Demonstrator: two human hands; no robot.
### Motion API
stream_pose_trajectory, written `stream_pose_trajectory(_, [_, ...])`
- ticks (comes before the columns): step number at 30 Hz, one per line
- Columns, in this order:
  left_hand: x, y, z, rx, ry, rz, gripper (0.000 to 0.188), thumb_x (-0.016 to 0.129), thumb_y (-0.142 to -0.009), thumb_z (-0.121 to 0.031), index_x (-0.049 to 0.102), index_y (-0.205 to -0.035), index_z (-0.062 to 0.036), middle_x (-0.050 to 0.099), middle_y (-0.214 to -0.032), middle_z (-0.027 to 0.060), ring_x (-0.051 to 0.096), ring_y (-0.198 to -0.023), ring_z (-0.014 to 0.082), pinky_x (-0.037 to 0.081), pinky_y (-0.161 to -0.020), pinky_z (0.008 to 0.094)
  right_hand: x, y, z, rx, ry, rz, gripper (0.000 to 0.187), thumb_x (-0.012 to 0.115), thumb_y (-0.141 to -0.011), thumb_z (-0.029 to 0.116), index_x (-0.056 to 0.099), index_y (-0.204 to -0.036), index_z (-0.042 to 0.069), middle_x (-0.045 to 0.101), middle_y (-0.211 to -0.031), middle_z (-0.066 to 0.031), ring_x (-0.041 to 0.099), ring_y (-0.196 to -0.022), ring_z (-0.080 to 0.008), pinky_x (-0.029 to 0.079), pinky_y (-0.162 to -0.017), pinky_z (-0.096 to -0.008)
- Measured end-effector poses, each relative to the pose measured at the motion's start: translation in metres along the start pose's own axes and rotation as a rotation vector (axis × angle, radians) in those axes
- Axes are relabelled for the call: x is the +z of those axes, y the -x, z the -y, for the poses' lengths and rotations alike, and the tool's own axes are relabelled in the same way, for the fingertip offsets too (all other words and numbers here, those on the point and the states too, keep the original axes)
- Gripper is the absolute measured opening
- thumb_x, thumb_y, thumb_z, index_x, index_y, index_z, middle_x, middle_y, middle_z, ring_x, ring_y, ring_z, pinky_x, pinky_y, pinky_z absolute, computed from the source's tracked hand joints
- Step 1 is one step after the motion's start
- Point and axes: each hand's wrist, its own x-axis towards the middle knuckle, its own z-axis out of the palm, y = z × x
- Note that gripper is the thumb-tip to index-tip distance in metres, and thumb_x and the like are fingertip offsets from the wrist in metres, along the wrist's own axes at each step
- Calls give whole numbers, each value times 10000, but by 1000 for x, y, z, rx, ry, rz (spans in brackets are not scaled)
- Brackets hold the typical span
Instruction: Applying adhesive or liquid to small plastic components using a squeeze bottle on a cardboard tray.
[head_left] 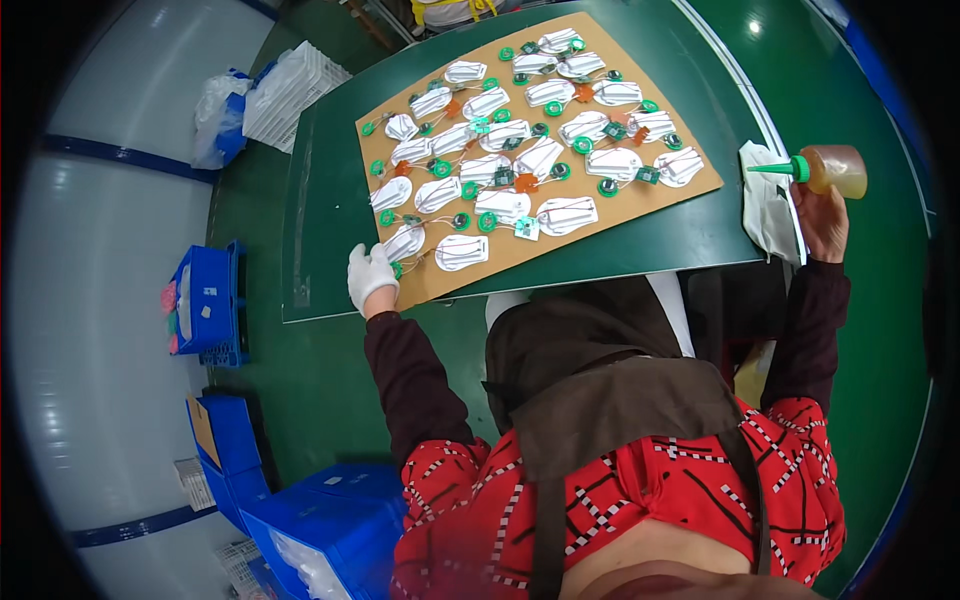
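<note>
In my bare right hand (824, 222), at the table's right end, is a squeeze bottle (840, 170) of amber liquid. It lies tilted on its side, and its green cone nozzle (775, 168) points left over a crumpled white cloth (768, 215). My left hand (371, 276), in a white glove, rests at the lower left edge of a brown cardboard sheet (640, 212); its fingers look slightly apart. Beside it are a white oval casing (404, 243) and a small green disc (397, 270). Several such casings, wired to green discs and small circuit boards (526, 228), cover the sheet.
The cardboard lies on a dark green table (325, 200) with a pale right edge. On the floor at left stand blue bins (205, 300) and larger blue boxes (330, 520). White stacked trays (290, 95) sit beyond the table's left side. Part of another person (450, 12) shows at the far edge.
</note>
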Motion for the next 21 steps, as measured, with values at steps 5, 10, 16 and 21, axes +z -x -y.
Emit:
stream_pose_trajectory(5, [-1, 7, -23, 28, -142, 153, 492, 428, -890, -472, 610, -1155, -99, 638, -1100, 180, 588, -1037, 378, 452, -890, 426, 47, -3, -31, 91, -148, 104, 731, 691, -828, 379, 350, -1374, 32, 445, -1358, -159, 468, -1239, -290, 482, -962, -441])
stream_pose_trajectory(10, [-16, -4, -34, 19, -235, 206, 497, 411, -882, -511, 623, -1099, -117, 637, -1094, 186, 590, -1024, 388, 450, -884, 444, 96, 6, -86, 126, -184, -69, 749, 662, -835, 446, 339, -1385, 54, 419, -1386, -157, 451, -1261, -329, 503, -938, -463])
stream_pose_trajectory(16, [-41, 38, -19, 135, 53, -29, 448, 584, -862, -284, 569, -1187, 23, 578, -994, 183, 591, -883, 310, 461, -824, 372, 74, 31, -73, 474, 689, -360, 498, 543, -896, 483, 553, -1113, 35, 645, -867, -54, 624, -688, -117, 460, -517, -201])
stream_pose_trajectory(21, [-48, 147, -18, 744, 475, 477, 268, 667, -687, -23, 664, -949, -82, 622, -908, 93, 603, -774, 236, 487, -696, 344, 36, 19, -66, 412, 1249, -449, 608, 549, -857, 550, 611, -1008, -35, 624, -806, -77, 592, -648, -121, 455, -541, -255])
